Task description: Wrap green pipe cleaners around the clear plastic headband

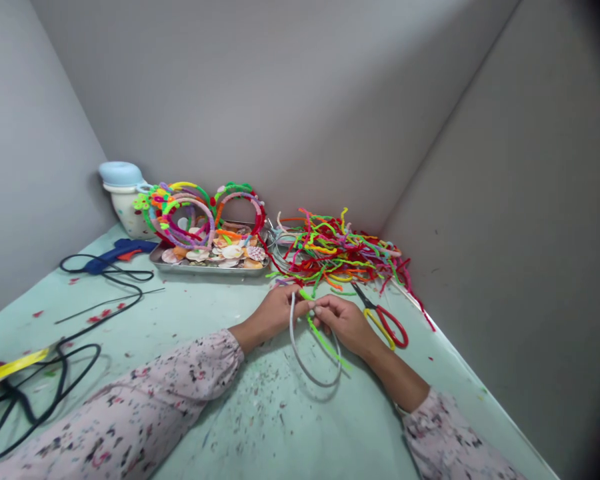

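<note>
A pale grey headband (307,375) hangs in a loop below my two hands, just over the table. My left hand (282,308) is closed around its upper left part. Fingers pinched, my right hand (344,321) grips a bright green pipe cleaner (325,342) that crosses the headband's loop and trails down to the right. Its upper end shows beside my left fingertips. The two hands touch or nearly touch at the fingertips, which hide exactly where the pipe cleaner meets the headband.
Scissors (386,323) with red and yellow handles lie right of my right hand. A heap of pipe cleaners (340,250) is behind. A metal tray (207,269) holds shells and decorated headbands (240,193). Left are a blue glue gun (115,255), a black cord (130,300) and a lidded container (127,207).
</note>
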`<state>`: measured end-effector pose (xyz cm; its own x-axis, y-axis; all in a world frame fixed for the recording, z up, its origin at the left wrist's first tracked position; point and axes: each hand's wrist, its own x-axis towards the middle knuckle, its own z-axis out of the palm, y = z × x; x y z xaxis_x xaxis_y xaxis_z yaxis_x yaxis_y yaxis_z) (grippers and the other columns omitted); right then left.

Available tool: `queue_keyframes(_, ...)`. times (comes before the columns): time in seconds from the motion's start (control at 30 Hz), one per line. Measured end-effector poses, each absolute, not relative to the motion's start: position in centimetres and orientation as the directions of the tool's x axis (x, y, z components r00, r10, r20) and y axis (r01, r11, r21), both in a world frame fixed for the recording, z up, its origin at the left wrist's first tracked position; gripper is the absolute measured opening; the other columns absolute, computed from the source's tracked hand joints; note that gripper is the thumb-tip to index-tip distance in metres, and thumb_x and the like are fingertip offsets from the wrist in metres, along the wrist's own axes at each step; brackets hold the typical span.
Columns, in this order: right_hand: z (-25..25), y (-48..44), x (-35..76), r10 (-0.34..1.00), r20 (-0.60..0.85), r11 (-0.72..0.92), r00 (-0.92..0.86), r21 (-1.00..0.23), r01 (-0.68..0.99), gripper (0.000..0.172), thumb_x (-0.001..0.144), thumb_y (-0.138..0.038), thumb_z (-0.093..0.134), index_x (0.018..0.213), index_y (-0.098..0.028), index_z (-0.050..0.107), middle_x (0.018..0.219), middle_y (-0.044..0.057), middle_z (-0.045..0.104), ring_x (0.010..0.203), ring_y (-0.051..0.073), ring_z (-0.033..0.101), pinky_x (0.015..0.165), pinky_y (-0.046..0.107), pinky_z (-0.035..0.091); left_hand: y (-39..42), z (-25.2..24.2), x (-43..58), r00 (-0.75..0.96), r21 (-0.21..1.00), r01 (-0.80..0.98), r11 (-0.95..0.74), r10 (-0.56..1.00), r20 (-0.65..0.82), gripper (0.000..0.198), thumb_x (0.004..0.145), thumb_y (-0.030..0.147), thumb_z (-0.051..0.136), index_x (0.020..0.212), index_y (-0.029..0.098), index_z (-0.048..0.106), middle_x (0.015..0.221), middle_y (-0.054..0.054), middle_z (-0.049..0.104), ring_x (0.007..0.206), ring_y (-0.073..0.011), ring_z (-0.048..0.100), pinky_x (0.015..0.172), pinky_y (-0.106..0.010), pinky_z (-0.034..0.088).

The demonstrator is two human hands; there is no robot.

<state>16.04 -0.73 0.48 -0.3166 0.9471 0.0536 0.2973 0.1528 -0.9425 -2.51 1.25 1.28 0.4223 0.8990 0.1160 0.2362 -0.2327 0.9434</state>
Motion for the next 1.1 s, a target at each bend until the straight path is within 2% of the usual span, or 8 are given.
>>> queue_keyframes(0.23, 0.2, -0.7, 15.9, 0.954, 0.052, 0.144, -0.296, -0.944, 0.298, 0.027, 0.084, -0.042, 0.054, 0.095, -0.017, 0.059, 0.067, 0.001, 0.063, 0.055, 0.011, 0.051, 0.054, 0.023, 0.041, 1.2, 1.5, -2.7, 0.416, 0.914, 0.296, -0.278, 0.899, 0.139, 0.031, 0.081, 0.042, 0.052, 0.067, 0.014, 0.053, 0.049, 0.003, 0.05, 0.046, -0.0086, 0.044, 0.047, -0.02, 0.031)
queue_keyframes(0.43, 0.5, -0.8, 15.8, 0.95, 0.153, 0.254, -0.273, -0.887, 0.385, 0.022, 0.084, -0.039, 0.054, 0.083, -0.018, 0.061, 0.069, -0.002, 0.057, 0.061, 0.011, 0.049, 0.058, 0.023, 0.038, 1.2, 1.5, -2.8, 0.435, 0.915, 0.298, -0.271, 0.892, 0.123, 0.03, 0.082, 0.04, 0.051, 0.066, 0.015, 0.051, 0.048, 0.003, 0.05, 0.047, -0.0085, 0.044, 0.048, -0.02, 0.031)
queue_keyframes(0.57, 0.5, -0.8, 15.9, 0.948, 0.153, 0.263, -0.279, -0.869, 0.418, 0.021, 0.085, -0.038, 0.053, 0.08, -0.019, 0.06, 0.065, -0.003, 0.054, 0.059, 0.011, 0.046, 0.057, 0.023, 0.037, 1.2, 1.5, -2.6, 0.434, 0.916, 0.317, -0.248, 0.896, 0.093, 0.033, 0.082, 0.042, 0.052, 0.064, 0.015, 0.051, 0.046, 0.003, 0.049, 0.045, -0.0084, 0.043, 0.047, -0.02, 0.03)
queue_keyframes(0.8, 0.6, -0.8, 16.0, 0.944, 0.11, 0.239, -0.311, -0.877, 0.416, 0.023, 0.087, -0.037, 0.05, 0.08, -0.018, 0.06, 0.063, -0.003, 0.055, 0.056, 0.01, 0.045, 0.055, 0.022, 0.035, 1.4, 1.0, -2.5, 0.482, 0.97, 0.157, -0.185, 0.872, 0.088, 0.031, 0.077, 0.041, 0.058, 0.064, 0.014, 0.051, 0.047, 0.004, 0.045, 0.043, -0.007, 0.04, 0.044, -0.02, 0.028)
queue_keyframes(0.93, 0.8, -0.8, 15.9, 0.944, 0.084, 0.215, -0.32, -0.89, 0.401, 0.023, 0.087, -0.037, 0.05, 0.081, -0.017, 0.06, 0.063, -0.003, 0.055, 0.056, 0.01, 0.045, 0.055, 0.022, 0.035, 1.8, 0.4, -2.5, 0.49, 0.962, 0.147, -0.23, 0.862, 0.131, 0.029, 0.077, 0.039, 0.059, 0.066, 0.013, 0.053, 0.048, 0.005, 0.044, 0.044, -0.0064, 0.039, 0.045, -0.019, 0.027)
queue_keyframes(1.1, 1.2, -0.8, 15.9, 0.937, 0.065, 0.197, -0.343, -0.909, 0.368, 0.024, 0.086, -0.037, 0.051, 0.077, -0.017, 0.06, 0.061, -0.002, 0.055, 0.056, 0.01, 0.045, 0.057, 0.023, 0.036, 1.8, 0.3, -2.4, 0.501, 0.97, 0.127, -0.207, 0.857, 0.117, 0.026, 0.078, 0.037, 0.056, 0.068, 0.013, 0.054, 0.049, 0.005, 0.045, 0.043, -0.0065, 0.039, 0.044, -0.019, 0.03)
